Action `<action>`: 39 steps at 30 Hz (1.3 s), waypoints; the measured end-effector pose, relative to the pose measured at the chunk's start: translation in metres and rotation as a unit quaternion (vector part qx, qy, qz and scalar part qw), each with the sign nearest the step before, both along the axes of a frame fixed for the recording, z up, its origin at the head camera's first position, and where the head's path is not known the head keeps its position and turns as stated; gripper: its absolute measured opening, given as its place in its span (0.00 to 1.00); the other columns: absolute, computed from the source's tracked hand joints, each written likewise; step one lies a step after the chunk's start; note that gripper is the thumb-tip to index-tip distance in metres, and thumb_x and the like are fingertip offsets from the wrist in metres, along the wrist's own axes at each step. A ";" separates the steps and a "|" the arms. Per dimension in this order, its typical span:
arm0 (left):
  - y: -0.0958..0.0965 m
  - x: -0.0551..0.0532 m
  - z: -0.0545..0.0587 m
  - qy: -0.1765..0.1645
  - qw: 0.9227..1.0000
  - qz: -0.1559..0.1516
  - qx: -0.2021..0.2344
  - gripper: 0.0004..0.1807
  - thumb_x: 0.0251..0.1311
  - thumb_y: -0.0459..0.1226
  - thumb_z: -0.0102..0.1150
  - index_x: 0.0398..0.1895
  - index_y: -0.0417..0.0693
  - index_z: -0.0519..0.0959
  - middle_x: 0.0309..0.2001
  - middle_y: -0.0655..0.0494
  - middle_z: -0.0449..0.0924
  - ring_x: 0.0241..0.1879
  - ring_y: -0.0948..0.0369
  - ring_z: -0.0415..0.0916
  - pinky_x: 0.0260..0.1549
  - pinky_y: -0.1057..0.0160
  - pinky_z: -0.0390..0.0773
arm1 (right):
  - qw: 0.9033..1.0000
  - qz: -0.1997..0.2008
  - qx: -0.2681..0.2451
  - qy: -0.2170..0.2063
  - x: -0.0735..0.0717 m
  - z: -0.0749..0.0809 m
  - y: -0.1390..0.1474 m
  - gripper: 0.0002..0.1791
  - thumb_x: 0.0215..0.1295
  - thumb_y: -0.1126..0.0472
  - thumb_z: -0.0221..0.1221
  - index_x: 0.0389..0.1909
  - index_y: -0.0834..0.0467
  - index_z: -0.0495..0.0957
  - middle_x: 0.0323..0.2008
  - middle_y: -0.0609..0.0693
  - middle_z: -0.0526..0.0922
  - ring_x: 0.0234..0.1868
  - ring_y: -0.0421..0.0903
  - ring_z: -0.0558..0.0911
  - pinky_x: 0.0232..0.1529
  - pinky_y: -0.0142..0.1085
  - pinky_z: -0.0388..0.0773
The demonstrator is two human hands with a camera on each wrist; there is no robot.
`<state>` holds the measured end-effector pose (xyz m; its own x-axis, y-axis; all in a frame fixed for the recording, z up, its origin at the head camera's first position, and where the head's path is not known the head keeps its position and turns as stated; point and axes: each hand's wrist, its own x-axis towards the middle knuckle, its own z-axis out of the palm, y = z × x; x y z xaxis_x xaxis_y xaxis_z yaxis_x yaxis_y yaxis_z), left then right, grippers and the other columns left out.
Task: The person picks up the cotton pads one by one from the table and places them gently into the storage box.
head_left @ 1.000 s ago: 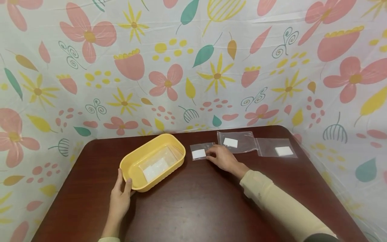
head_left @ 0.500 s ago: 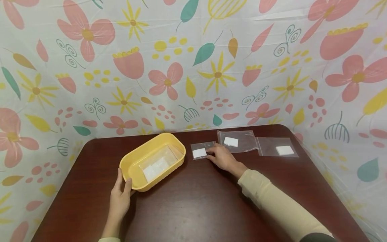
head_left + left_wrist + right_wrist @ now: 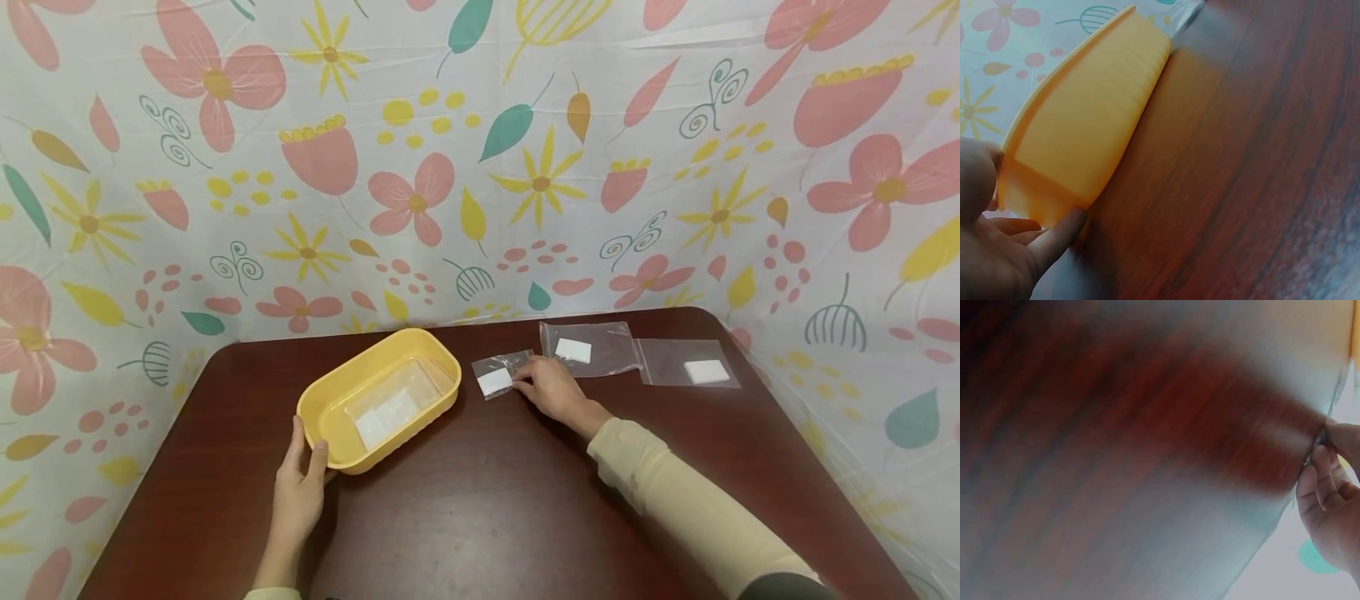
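Note:
My left hand [image 3: 297, 496] grips the near left corner of a yellow plastic basin [image 3: 324, 408], thumb on the near side, fingers round the end. In the left wrist view the basin [image 3: 1085, 119] shows its long outer wall and the fingers curled at its end. Inside it lies a clear zip bag [image 3: 390, 410] with white pieces. To the basin's right, my right hand [image 3: 558, 392] pinches the right edge of a small clear zip bag [image 3: 493, 381] holding a white piece. In the right wrist view, the right hand [image 3: 1329, 500] has thumb and fingertips together, low over the table.
Behind the right hand lies a larger clear bag [image 3: 607, 354] with a white block. Another clear bag [image 3: 663, 364] with a white block lies farther right. The dark wooden table [image 3: 465, 517] meets a flowered cloth [image 3: 420, 275] at its back.
The small bag in my right fingers has turned slightly, its near edge now slanting and its film creasing. The left hand and the basin have stayed in place.

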<state>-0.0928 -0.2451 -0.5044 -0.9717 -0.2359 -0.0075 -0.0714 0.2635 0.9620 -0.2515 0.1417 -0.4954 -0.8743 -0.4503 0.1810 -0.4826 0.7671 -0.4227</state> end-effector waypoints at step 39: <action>0.002 0.002 0.004 -0.007 1.000 -0.004 -0.010 0.37 0.80 0.43 0.43 0.81 0.56 0.37 0.80 0.54 0.37 0.65 0.49 0.65 0.50 0.61 0.82 | 0.997 0.018 -0.076 0.004 0.011 0.028 0.005 0.05 0.63 0.63 0.69 0.39 0.57 0.91 0.32 0.46 0.83 0.37 0.46 0.82 0.39 0.39 0.84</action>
<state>-0.0912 -0.2432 -0.5006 -0.9736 -0.2277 -0.0161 -0.0819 0.2824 0.9558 -0.2400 0.1472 -0.4677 -0.8565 -0.4483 0.2559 -0.5122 0.6767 -0.5288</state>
